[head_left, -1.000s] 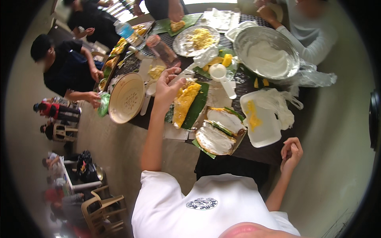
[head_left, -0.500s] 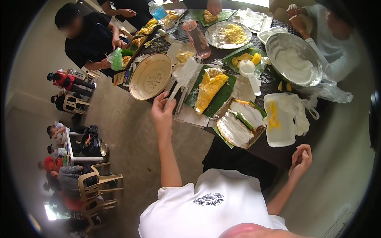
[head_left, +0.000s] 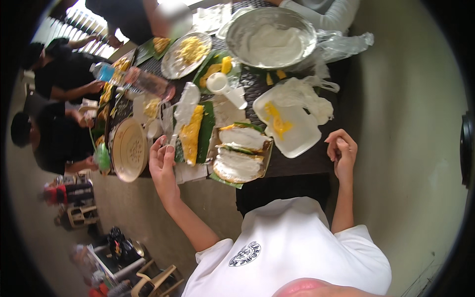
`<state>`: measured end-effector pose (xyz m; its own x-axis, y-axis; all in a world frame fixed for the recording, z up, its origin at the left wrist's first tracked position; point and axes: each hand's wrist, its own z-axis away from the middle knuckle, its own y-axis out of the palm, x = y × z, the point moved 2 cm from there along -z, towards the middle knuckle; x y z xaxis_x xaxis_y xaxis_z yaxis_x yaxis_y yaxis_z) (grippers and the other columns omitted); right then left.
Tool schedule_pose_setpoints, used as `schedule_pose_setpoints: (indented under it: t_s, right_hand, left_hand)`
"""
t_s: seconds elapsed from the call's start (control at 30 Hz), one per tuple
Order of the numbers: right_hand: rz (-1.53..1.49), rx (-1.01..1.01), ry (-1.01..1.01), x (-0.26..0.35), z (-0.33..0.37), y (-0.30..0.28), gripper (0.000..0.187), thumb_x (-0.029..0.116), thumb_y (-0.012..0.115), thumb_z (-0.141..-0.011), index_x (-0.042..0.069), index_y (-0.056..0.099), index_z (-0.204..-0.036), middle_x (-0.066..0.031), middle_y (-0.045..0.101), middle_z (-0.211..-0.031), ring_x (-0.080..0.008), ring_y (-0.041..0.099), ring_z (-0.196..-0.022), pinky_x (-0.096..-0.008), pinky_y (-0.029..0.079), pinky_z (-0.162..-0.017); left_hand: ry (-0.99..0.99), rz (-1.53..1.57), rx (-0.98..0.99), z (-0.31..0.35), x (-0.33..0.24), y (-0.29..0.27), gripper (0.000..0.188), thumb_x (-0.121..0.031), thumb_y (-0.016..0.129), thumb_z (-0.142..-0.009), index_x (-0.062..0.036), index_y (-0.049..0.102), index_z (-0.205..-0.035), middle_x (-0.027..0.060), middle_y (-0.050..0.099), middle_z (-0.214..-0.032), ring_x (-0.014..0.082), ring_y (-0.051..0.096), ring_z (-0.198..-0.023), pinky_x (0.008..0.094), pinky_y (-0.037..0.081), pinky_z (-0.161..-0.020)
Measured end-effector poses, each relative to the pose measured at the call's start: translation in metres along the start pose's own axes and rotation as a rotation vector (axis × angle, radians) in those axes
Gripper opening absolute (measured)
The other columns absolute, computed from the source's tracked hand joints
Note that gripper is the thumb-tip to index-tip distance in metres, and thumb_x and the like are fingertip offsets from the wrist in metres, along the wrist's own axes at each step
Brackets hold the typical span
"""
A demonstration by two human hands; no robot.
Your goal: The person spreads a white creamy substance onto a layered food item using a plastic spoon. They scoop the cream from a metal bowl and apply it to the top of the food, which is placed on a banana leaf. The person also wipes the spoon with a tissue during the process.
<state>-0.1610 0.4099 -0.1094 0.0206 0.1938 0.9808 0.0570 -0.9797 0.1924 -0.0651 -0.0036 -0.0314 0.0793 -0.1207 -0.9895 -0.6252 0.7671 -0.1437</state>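
Lg mixing bowl (head_left: 307, 40) = shiny metal; scoop (head_left: 216, 83) = smooth white plastic; tray (head_left: 299, 142) = matt white foam-type plastic, w/ thin crinkly plastic bag (head_left: 316, 106) at 1 side. Spatula (head_left: 186, 105) smeared matt white, mat'l unclear; leaf (head_left: 206, 132) smooth, sl. glossy. Person's T-shirt (head_left: 307, 247) = matt cloth; tabletop (head_left: 297, 167) dark, rough weave in pts.
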Motion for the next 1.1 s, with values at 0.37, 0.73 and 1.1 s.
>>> schedule_pose_setpoints:
  t_s: [0.37,0.73,1.1]
  right_hand:
    - [0.017,0.012,-0.005,0.005,0.003,-0.003,0.029,0.018,0.043,-0.095,0.001,0.065,-0.087,0.0018,0.045,-0.054,-0.0042,0.038,-0.046,-0.0216,0.030,-0.045]
    - [0.024,-0.018,0.022,0.003,0.000,-0.002,0.030,0.023,0.046,-0.093,0.000,0.063,-0.083,0.0009,0.045,-0.052,-0.0048,0.037,-0.042,-0.0210,0.027,-0.043]
    - [0.037,0.025,0.015,0.007,-0.002,-0.001,0.029,0.020,0.044,-0.093,0.000,0.063,-0.084,0.0010,0.043,-0.052,-0.0044,0.037,-0.044,-0.0208,0.026,-0.043]
  left_hand:
    - [-0.075,-0.223,0.397,-0.056,-0.006,0.084,0.060,-0.055,0.044,-0.100,-0.0054,0.054,-0.132,0.0028,0.063,-0.103,0.0101,0.053,-0.093,0.0247,0.036,-0.080]
    - [-0.038,-0.178,0.570,-0.075,-0.020,0.117,0.048,-0.045,0.044,-0.102,-0.0046,0.058,-0.124,-0.0005,0.061,-0.092,0.0070,0.050,-0.084,0.0244,0.036,-0.073]
    - [0.103,-0.162,0.456,-0.103,-0.093,0.154,0.046,-0.042,0.051,-0.099,-0.0015,0.059,-0.119,0.0069,0.062,-0.104,0.0118,0.055,-0.098,0.0265,0.040,-0.080]
